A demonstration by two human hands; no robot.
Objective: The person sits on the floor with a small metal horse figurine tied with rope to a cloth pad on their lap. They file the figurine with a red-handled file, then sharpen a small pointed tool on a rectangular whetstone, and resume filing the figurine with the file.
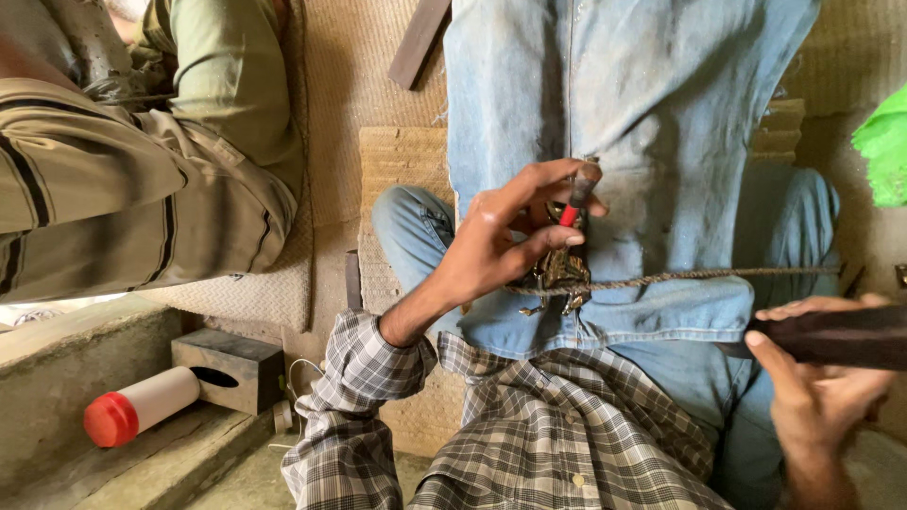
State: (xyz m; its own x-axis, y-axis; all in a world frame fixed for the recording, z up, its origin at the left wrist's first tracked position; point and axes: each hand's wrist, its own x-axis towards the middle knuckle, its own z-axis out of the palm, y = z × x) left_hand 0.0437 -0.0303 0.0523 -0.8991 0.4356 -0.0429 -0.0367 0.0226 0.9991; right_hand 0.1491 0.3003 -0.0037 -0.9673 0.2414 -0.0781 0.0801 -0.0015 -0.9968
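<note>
We cannot tell what the small dark metal piece [559, 272] is; our left hand [496, 241] covers part of it. The dark bar [831, 337] in our right hand [817, 387] runs past the frame's edge.

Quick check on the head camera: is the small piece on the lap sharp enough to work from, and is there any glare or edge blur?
Head view: soft, even light, no glare; the left hand and the small dark metal piece on the cord are fairly sharp, though its detail is lost in shadow; the right hand and dark tool at the frame edge look softer; the green object is overexposed.
</note>
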